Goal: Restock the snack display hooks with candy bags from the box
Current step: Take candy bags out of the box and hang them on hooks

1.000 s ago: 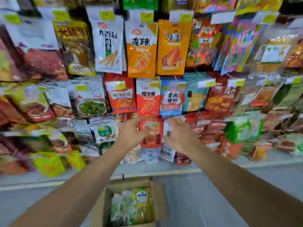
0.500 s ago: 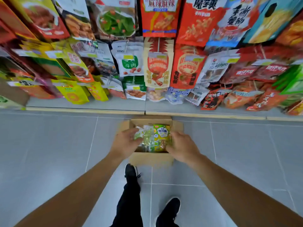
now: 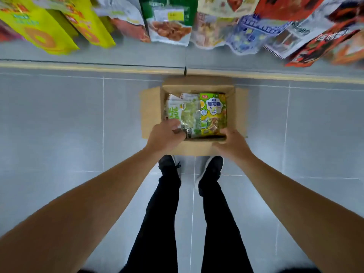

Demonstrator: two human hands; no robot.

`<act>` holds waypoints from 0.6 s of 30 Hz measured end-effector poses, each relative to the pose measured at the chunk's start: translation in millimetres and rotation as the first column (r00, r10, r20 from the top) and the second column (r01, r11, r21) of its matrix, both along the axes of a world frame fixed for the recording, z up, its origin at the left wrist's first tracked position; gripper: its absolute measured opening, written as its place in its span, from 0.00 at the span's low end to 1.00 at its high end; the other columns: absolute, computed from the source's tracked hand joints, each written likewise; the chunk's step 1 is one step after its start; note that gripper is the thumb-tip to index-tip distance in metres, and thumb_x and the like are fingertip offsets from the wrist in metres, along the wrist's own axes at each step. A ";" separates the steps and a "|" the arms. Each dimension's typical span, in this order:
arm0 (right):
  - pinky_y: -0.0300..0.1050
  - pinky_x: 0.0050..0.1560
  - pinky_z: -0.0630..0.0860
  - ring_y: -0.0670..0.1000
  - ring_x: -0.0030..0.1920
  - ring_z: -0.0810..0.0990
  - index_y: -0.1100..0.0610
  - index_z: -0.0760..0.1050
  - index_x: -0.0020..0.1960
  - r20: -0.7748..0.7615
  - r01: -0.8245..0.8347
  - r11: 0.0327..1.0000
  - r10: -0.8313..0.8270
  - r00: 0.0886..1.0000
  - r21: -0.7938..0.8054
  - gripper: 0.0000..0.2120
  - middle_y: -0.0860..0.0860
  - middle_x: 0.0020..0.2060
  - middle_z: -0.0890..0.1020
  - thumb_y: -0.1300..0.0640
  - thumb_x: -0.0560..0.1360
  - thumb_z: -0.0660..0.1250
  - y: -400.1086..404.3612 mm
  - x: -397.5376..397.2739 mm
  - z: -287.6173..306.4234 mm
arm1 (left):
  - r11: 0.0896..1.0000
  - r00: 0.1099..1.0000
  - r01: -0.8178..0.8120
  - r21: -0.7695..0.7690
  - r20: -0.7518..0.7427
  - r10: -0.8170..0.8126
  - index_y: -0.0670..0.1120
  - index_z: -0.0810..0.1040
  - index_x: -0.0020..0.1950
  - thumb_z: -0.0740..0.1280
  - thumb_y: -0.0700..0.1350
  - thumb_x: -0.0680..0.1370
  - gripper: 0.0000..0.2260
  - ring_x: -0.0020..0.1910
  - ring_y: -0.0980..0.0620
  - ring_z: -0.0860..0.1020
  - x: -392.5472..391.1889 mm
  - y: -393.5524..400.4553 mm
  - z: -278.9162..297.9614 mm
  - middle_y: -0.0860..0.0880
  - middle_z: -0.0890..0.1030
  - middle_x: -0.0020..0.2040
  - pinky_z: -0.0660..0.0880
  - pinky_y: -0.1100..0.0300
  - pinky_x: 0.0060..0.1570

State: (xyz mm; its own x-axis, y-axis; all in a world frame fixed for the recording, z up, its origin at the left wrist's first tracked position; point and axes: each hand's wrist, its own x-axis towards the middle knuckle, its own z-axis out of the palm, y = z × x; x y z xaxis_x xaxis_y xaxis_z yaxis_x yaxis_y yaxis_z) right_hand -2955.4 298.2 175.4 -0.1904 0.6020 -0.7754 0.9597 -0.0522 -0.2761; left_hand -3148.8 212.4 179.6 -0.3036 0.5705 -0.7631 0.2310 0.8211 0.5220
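Observation:
An open cardboard box (image 3: 152,113) stands on the floor against the shelf base, with several candy bags lying flat in it. My left hand (image 3: 166,137) grips the near corner of a green-and-white candy bag (image 3: 189,117), thumb on top of it. My right hand (image 3: 231,143) is at the box's near right corner. Its fingers curl onto the near edge of a yellow-green candy bag (image 3: 213,109), and the fingertips are hidden. Only the bottom row of the snack display (image 3: 169,22) shows, along the top of the view.
Grey tiled floor (image 3: 59,125) lies on both sides of the box. The shelf base with a yellow strip (image 3: 88,68) runs just behind it. My legs in black trousers and dark shoes (image 3: 170,166) stand right at the box's near wall.
My view has tipped from the hanging display down to the floor. Both hands dropped from the hooks into the box and now hold the bags at their near edge.

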 end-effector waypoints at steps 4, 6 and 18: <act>0.48 0.56 0.75 0.54 0.59 0.75 0.52 0.70 0.69 0.006 0.057 0.997 -0.056 0.998 -0.049 0.27 0.52 0.64 0.74 0.54 0.70 0.69 15.6 4.6 -92.8 | 0.999 0.999 -0.008 -0.044 0.034 0.009 0.50 0.76 0.67 0.68 0.46 0.73 0.21 0.56 0.47 0.81 14.5 16.8 -91.0 0.52 0.79 0.64 0.78 0.54 0.57; 0.47 0.53 0.75 0.54 0.57 0.76 0.51 0.70 0.69 0.000 0.067 0.996 -0.067 0.998 -0.063 0.28 0.52 0.62 0.75 0.54 0.70 0.69 24.9 10.7 -137.5 | 0.997 0.998 -0.030 -0.069 0.057 0.033 0.51 0.76 0.67 0.69 0.48 0.73 0.21 0.57 0.48 0.81 25.3 25.1 -133.0 0.53 0.79 0.64 0.78 0.53 0.56; 0.48 0.57 0.70 0.56 0.61 0.73 0.56 0.67 0.69 0.025 0.150 0.988 -0.149 0.988 -0.036 0.27 0.56 0.67 0.68 0.53 0.73 0.69 90.7 38.0 -391.8 | 0.990 0.989 -0.089 -0.108 0.107 0.101 0.47 0.70 0.71 0.70 0.45 0.75 0.25 0.60 0.51 0.76 85.6 88.5 -386.3 0.50 0.76 0.67 0.69 0.63 0.52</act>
State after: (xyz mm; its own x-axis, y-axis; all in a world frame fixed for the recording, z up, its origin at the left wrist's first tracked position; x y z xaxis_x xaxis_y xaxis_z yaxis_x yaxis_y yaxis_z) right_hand -2917.4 388.8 -216.4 -0.0830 0.5927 -0.8011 0.9460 -0.2059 -0.2504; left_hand -3063.2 300.8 -206.7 -0.2616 0.4600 -0.8485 0.0942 0.8871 0.4519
